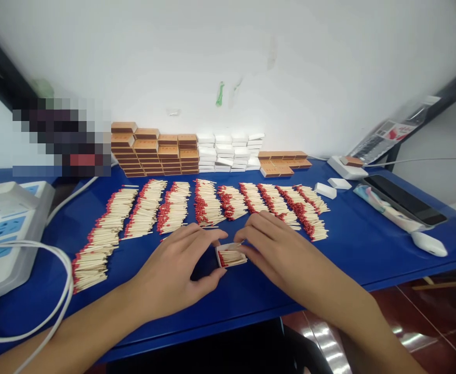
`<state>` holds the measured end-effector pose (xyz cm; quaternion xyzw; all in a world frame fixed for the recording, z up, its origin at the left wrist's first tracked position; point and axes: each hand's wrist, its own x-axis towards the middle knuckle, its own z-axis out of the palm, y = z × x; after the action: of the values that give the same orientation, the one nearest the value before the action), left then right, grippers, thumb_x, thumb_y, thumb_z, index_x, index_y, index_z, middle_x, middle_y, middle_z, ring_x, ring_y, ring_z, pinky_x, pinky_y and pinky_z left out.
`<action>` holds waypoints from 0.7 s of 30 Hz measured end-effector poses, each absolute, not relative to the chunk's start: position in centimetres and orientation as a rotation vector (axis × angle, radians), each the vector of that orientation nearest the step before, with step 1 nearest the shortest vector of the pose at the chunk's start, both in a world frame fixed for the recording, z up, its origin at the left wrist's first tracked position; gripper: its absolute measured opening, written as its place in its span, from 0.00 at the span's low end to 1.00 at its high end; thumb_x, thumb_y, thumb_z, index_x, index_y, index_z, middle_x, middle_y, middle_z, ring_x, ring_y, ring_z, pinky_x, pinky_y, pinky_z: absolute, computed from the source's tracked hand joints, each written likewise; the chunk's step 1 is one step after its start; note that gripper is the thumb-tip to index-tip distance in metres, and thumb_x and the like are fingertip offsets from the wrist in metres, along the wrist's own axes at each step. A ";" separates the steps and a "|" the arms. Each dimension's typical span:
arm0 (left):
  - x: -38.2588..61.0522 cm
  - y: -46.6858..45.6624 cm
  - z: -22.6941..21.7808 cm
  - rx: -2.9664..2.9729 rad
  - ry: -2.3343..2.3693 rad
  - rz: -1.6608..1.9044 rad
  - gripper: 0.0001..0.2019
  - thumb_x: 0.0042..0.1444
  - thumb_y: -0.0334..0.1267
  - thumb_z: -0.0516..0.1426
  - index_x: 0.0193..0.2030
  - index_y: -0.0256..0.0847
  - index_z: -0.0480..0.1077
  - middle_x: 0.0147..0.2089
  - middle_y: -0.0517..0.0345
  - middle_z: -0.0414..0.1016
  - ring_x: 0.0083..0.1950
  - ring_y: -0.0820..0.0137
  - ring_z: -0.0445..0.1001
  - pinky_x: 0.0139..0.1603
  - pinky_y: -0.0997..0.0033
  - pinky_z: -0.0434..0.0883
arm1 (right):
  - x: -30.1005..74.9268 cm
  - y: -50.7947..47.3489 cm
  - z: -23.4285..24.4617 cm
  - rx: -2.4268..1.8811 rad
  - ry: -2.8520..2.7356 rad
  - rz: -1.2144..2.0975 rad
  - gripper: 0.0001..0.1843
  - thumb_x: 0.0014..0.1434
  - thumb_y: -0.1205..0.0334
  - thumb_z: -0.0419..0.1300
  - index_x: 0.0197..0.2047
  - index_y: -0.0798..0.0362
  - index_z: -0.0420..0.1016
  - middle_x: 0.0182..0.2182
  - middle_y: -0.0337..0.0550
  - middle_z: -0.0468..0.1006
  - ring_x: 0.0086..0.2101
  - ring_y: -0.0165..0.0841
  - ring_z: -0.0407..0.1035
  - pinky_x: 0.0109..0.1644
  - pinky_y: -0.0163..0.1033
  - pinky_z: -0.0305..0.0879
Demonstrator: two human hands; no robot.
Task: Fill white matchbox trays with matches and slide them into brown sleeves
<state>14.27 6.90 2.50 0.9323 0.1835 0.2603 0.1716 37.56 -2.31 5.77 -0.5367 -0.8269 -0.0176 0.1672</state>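
Head: hands (179, 259) (278, 249) around matchbox tray (233, 265), bottle label (399, 131) illegible.

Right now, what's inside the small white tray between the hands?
Matches lie in the white tray, red heads toward the left hand. The right hand partly covers its right end; matches hide the tray's floor.

In front of me sits a small, open white tray (217, 256) holding matches (232, 257), pale sticks lengthwise, red heads to my left.
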 end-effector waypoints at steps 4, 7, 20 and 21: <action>14.2 6.9 2.5 2.653 0.527 0.728 0.20 0.67 0.38 0.63 0.63 0.46 0.67 0.53 0.54 0.83 0.54 0.57 0.81 0.58 0.53 0.78 | 38.7 -2.2 5.4 -1.602 -2.262 -0.018 0.07 0.76 0.66 0.56 0.46 0.52 0.76 0.43 0.48 0.76 0.45 0.43 0.73 0.51 0.51 0.72; 14.2 6.9 2.5 2.658 0.523 0.727 0.20 0.67 0.38 0.64 0.63 0.45 0.67 0.53 0.54 0.83 0.55 0.57 0.81 0.60 0.53 0.77 | 39.0 -2.3 4.8 -1.602 -2.268 0.007 0.08 0.76 0.68 0.56 0.44 0.52 0.76 0.41 0.47 0.76 0.43 0.41 0.73 0.49 0.49 0.72; 14.2 6.9 2.4 2.645 0.527 0.725 0.21 0.67 0.38 0.64 0.64 0.47 0.66 0.51 0.56 0.83 0.53 0.59 0.80 0.56 0.55 0.78 | 38.4 -3.3 4.5 -1.501 -2.194 0.182 0.10 0.77 0.65 0.55 0.49 0.49 0.79 0.43 0.48 0.77 0.43 0.39 0.75 0.48 0.47 0.75; 14.2 6.9 2.4 2.647 0.527 0.722 0.21 0.67 0.38 0.64 0.64 0.46 0.66 0.51 0.56 0.83 0.53 0.59 0.80 0.57 0.55 0.78 | 38.5 -3.4 4.5 -1.505 -2.185 0.212 0.10 0.77 0.65 0.56 0.50 0.48 0.79 0.43 0.47 0.77 0.43 0.39 0.75 0.48 0.46 0.75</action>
<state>14.21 6.86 2.36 0.9331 0.1859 0.2546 0.1730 38.53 -3.42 4.51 -0.5493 -0.7975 0.0772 0.2375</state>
